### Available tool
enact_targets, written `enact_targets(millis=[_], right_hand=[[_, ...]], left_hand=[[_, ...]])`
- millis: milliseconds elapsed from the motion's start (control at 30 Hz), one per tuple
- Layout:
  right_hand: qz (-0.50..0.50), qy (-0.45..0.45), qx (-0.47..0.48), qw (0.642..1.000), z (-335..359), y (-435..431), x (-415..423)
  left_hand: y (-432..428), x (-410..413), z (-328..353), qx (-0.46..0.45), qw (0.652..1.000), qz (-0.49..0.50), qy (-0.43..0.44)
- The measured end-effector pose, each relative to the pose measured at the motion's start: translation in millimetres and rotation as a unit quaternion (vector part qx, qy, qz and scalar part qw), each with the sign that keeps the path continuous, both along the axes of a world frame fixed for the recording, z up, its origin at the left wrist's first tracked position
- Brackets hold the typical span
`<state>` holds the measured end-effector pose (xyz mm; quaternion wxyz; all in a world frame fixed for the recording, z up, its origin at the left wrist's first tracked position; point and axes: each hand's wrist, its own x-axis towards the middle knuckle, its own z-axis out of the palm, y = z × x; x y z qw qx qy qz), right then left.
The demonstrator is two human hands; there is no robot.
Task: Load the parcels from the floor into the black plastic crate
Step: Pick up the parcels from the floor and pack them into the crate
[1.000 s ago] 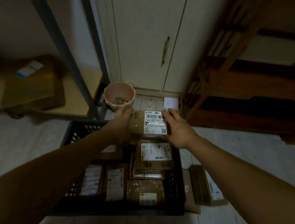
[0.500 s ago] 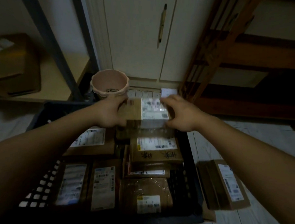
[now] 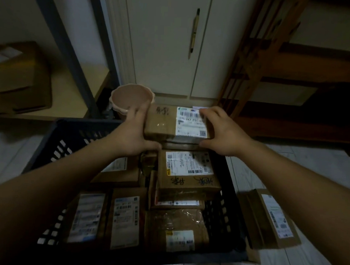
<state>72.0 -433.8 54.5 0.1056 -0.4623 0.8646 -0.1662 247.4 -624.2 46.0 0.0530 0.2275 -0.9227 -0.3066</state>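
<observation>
A brown parcel point(image 3: 162, 121) with a white label is held between both hands at the 12 o'clock end of the black plastic crate point(image 3: 69, 135). The left hand point(image 3: 134, 134) is closed on the parcel's 9 o'clock side, with the thumb tucked along the near edge. The right hand point(image 3: 222, 132) is closed on the 3 o'clock side, with fingers curled over the top. It cannot be told if the parcel is lifted or resting. More packed parcels point(image 3: 188, 173) are seen below, toward 6 o'clock. One floor parcel point(image 3: 272, 216) is left just beside the crate at its 3 o'clock side. A pink bowl point(image 3: 129, 98) is seen at 11 o'clock, behind the left fingers.
</observation>
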Motion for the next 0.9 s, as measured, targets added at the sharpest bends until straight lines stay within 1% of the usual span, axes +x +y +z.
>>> enact_targets(millis=[33, 67, 100, 133, 167, 200, 233, 300, 400, 500, 567, 600, 700, 800, 900], right_hand=[[-0.016, -0.016, -0.012, 1.000, 3, 1, -2], [-0.027, -0.024, -0.020, 0.999, 5, 2, -3], [-0.029, -0.023, -0.019, 0.999, 5, 2, -4], [-0.021, -0.013, -0.013, 1.000, 4, 1, -3], [-0.009, 0.002, -0.005, 1.000, 3, -1, -1], [0.003, 0.016, -0.001, 1.000, 2, -4, 1], [0.007, 0.026, 0.000, 1.000, 1, -7, 3], [0.003, 0.035, 0.001, 0.999, 1, -12, 5], [0.009, 0.041, 0.006, 0.999, 1, -13, 6], [0.024, 0.045, 0.021, 0.998, 3, -9, 9], [0.027, 0.048, 0.040, 0.998, 4, -6, 12], [0.028, 0.050, 0.045, 0.997, 4, -5, 13], [0.031, 0.047, 0.051, 0.997, 3, -2, 15], [0.031, 0.049, 0.054, 0.997, 2, -2, 13], [0.034, 0.056, 0.081, 0.995, -4, -3, 11]], left_hand=[[4, 8, -1, -0.020, 0.998, 0.023, 0.056], [11, 16, -3, -0.065, 0.993, 0.019, 0.102], [20, 22, -4, -0.125, 0.985, -0.015, 0.116], [30, 25, -8, -0.178, 0.976, -0.062, 0.105], [40, 27, -12, -0.212, 0.967, -0.106, 0.096], [49, 24, -15, -0.215, 0.965, -0.131, 0.079], [56, 19, -18, -0.196, 0.969, -0.139, 0.050], [63, 8, -29, -0.163, 0.972, -0.163, -0.043], [66, -2, -46, -0.158, 0.946, -0.227, -0.171], [67, -5, -61, -0.151, 0.909, -0.281, -0.267], [68, -4, -69, -0.160, 0.892, -0.302, -0.295], [67, -4, -72, -0.163, 0.889, -0.306, -0.298], [67, -1, -79, -0.170, 0.886, -0.309, -0.302], [72, 4, -73, -0.158, 0.884, -0.308, -0.315], [78, 10, -65, -0.180, 0.876, -0.321, -0.310]])
